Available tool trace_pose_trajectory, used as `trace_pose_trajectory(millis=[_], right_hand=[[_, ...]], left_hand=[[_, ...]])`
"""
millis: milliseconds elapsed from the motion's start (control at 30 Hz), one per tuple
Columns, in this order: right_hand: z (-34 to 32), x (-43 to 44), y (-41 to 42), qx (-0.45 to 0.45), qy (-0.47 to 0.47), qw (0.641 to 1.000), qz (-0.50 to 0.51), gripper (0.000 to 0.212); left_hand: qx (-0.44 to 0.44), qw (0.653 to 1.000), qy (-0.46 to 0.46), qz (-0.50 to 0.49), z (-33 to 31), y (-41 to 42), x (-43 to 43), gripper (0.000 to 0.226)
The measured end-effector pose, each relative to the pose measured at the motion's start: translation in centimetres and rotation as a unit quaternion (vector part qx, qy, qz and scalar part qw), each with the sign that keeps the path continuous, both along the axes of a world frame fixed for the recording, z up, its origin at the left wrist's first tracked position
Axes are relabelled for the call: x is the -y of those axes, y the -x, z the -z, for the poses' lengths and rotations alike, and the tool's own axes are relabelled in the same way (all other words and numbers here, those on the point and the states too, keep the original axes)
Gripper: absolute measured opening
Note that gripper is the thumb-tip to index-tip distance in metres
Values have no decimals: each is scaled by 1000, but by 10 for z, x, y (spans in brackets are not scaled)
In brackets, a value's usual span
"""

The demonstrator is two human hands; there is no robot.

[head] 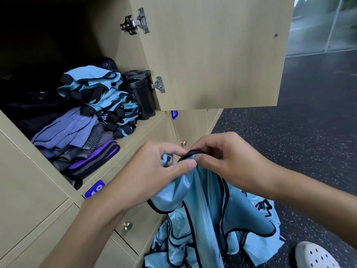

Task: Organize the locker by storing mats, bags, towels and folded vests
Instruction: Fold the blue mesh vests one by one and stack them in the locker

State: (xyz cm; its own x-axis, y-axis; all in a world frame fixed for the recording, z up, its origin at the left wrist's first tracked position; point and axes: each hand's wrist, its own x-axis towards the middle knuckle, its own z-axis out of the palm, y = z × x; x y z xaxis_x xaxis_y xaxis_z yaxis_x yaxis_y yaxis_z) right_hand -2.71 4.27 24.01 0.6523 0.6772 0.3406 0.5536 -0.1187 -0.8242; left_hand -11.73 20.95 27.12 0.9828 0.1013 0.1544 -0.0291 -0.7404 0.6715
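At far left, inside the open compartment of the beige wooden locker [133, 139], dark bundles lie in shadow at the back, too dim to identify. In front of them sits a folded lilac cloth [63, 128]. Just beside it are grey striped fabric [97, 137] and a purple-and-grey banded roll [92, 161] at the shelf's front edge. To the right rises a stack of folded light-blue vests with black trim [104, 95]. A black plastic bottle [142, 99] stands against the stack; of its small white lettering only "TLE" reads. Below the shelf, a blue tag [94, 188] shows "49", partly covered by the forearm, and a second blue tag [174, 114] reads "47". Two round brass knobs [127, 225] sit on the lower doors.

The left hand [154, 171] pinches a light-blue mesh vest [202, 200] between its thumb and curled fingers. The right hand [228, 163] meets it, fingers curled around the vest's black-trimmed edge. The vest hangs from both hands in front of the lower lockers, above a loose heap of matching light-blue vests [257, 235] on the dark speckled floor [299, 142].

Above, the open locker door [212, 55] carries two metal hinges [138, 21]. At lower right is a white perforated shoe [314, 256].
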Motion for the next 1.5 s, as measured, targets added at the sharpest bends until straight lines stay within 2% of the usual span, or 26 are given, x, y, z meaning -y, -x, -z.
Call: trace_pose_trajectory(millis=[100,233,400,533,600,667,767,800,867,933,1000,1133,1300,1400,1467,1500], right_hand=[[-1,-1,-1,-12,8,1000,3,9],[1,-2,-4,-5,30,999,23,10],[0,0,-9,32,51,995,80,13],[-3,1,-8,63,50,992,99,10],[-6,0,-7,65,51,993,86,13],[-8,-1,-4,55,57,995,62,17],[-9,-5,-1,41,55,997,31,19],[-10,-6,0,43,56,997,26,19],[-9,-7,1,44,52,997,23,16],[-8,-6,1,40,54,997,25,11],[-8,-5,2,44,60,997,37,10],[-9,-4,-1,92,50,990,94,14],[-10,-1,-4,108,64,986,114,11],[-13,1,-5,92,69,987,112,10],[-16,1,-6,80,61,990,97,13],[-18,1,-6,76,60,992,80,15]], left_hand=[[36,998,50,-1,0,0,-5,17],[111,991,64,-48,-9,5,-13,20],[212,959,29,-184,-16,8,-27,22],[201,944,-31,-260,-12,8,-37,26],[201,945,-83,-244,-8,7,-36,24],[184,959,-89,-199,-6,7,-28,21],[96,990,-47,-90,-3,9,-8,57],[66,996,-13,-52,-1,10,-1,56],[31,998,52,-4,4,8,5,33],[27,997,69,-20,7,6,6,16],[56,997,44,-41,7,5,4,8],[121,990,13,-78,1,7,-1,19],[176,971,-35,-159,-2,4,-20,22],[163,965,-69,-194,-3,4,-31,16],[135,975,-70,-161,-3,5,-29,7],[114,983,-70,-128,-2,6,-25,20]])
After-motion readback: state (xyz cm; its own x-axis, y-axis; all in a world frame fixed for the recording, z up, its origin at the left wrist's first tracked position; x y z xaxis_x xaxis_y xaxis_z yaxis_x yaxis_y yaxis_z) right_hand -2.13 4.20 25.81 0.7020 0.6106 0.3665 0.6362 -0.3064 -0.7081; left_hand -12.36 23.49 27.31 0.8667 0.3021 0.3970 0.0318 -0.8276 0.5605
